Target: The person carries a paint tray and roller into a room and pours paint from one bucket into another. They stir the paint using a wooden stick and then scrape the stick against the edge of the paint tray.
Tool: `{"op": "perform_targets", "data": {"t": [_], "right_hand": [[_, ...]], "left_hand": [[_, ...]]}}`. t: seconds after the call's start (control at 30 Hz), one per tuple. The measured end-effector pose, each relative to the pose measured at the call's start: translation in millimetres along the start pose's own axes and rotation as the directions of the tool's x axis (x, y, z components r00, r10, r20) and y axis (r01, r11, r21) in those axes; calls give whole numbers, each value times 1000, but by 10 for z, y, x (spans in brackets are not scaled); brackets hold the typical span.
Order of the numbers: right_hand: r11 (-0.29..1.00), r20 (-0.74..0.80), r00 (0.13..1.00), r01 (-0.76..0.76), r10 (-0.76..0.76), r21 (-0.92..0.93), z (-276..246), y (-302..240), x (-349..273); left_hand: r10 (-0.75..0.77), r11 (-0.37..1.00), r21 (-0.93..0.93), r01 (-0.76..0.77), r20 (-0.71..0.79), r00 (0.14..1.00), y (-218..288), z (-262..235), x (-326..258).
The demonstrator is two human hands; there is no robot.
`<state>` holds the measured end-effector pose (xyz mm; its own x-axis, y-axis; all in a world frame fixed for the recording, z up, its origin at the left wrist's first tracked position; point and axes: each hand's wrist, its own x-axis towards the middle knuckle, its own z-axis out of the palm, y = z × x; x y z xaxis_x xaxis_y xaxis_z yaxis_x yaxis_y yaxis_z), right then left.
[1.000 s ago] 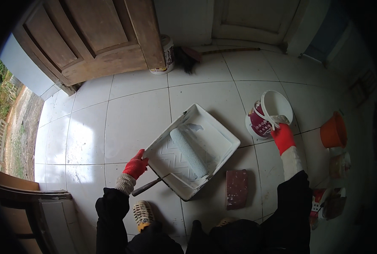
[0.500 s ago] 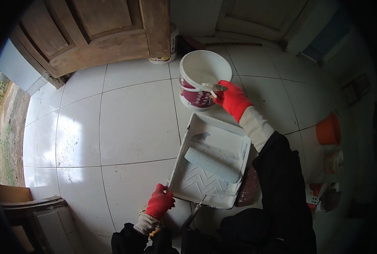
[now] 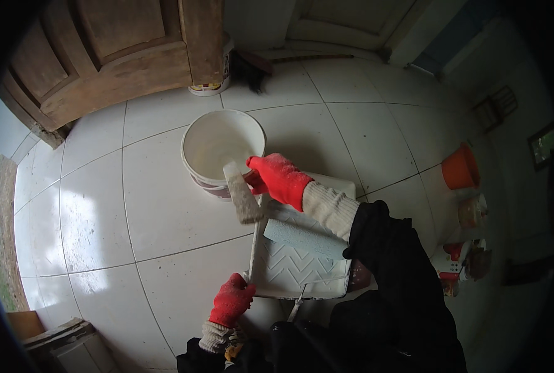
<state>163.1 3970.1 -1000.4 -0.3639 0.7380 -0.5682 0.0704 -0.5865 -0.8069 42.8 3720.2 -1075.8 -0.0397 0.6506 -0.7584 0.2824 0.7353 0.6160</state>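
Observation:
My right hand [image 3: 280,180], in a red-palmed knit glove, is closed around a flat, broad, paint-crusted tool [image 3: 242,196], whose exact kind I cannot tell. It is over the near right rim of a white bucket [image 3: 193,168], with pale residue inside. My gloved left hand [image 3: 232,301] has its fingers closed at the near left corner of a white paint tray [image 3: 298,287]. A pale blue roller [image 3: 305,238] lies across the tray, its handle [image 3: 297,308] reaching over the near edge. My right forearm hides part of the tray's far end.
White floor tiles [image 3: 171,214] surround the tray. A wooden door [image 3: 127,78] stands at the far left, with another bucket [image 3: 207,89] beside it. An orange container [image 3: 460,166] and several smaller containers are at the right. A dark-bristled broom [image 3: 249,71] lies behind.
The bucket has moved left and nearer, from beyond the tray to its far left corner. My right hand has moved left with the tool, which now shows more fully. The view has shifted.

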Motion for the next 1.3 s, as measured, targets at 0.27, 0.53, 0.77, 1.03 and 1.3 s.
{"op": "perform_targets", "data": {"t": [0.27,0.53,0.77,1.03,1.3], "right_hand": [[453,35,905,245,-424,-857,-764,511,-1215],[661,21,847,-399,532,-636,-747,1993,-2469],[803,40,917,-327,398,-498,-590,2440,-2505],[837,8,851,-515,525,-184,-707,2690,-2725],[944,-123,939,-327,320,-43,-657,2504,-2938]], "left_hand": [[-58,998,31,55,102,993,56,-141,85],[194,862,479,-165,-10,981,147,-19,222],[230,850,470,-238,75,970,-13,314,279],[233,874,422,-240,67,970,-82,456,222],[234,901,344,-265,132,963,61,591,129]]}}
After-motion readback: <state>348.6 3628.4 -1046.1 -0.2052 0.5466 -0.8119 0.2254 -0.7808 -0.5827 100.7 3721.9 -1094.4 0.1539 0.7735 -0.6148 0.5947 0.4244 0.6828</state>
